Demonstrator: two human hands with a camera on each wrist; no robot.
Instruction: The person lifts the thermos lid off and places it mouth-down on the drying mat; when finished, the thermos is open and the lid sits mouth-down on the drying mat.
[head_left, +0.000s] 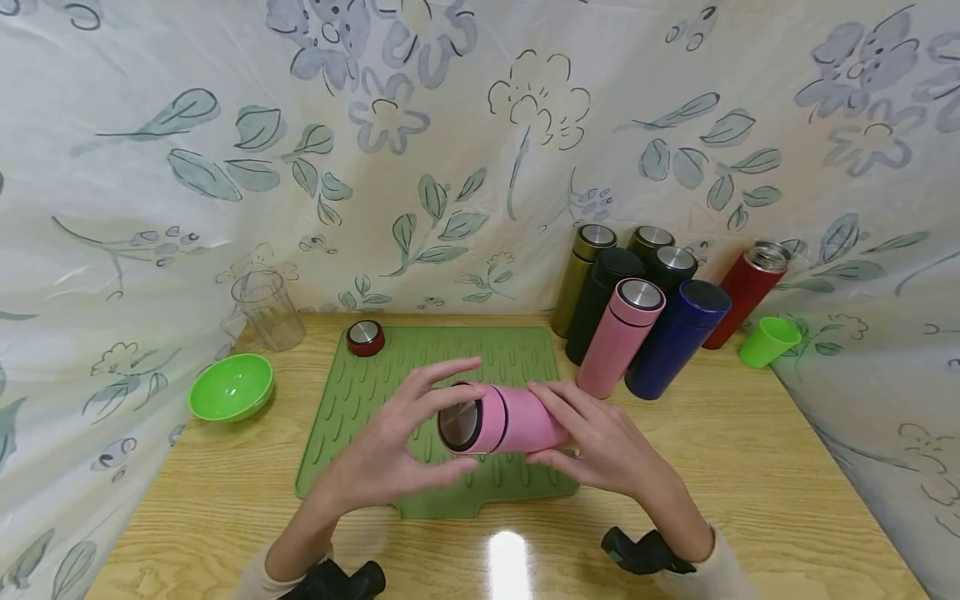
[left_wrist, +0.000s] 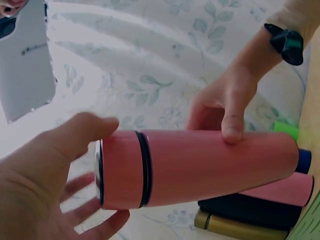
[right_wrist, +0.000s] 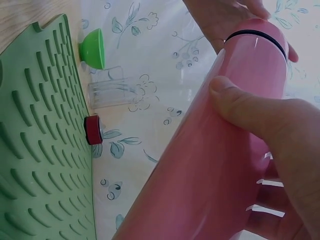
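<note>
In the head view, a pink thermos lies level over the green mat, its steel-topped lid toward the left. My right hand grips its body near the base, thumb on one side and fingers on the other. My left hand is spread around the lid, thumb below and index finger above, fingers fairly straight. In the left wrist view, the thumb lies along the lid's upper edge and a fingertip is just beneath it. The right wrist view shows my right thumb pressed against the pink body.
A red lid sits on the ribbed green mat. Left of it are a clear jug and a green bowl. Several thermoses stand at right, including another pink one, a blue one and a lidless red one, beside a green cup.
</note>
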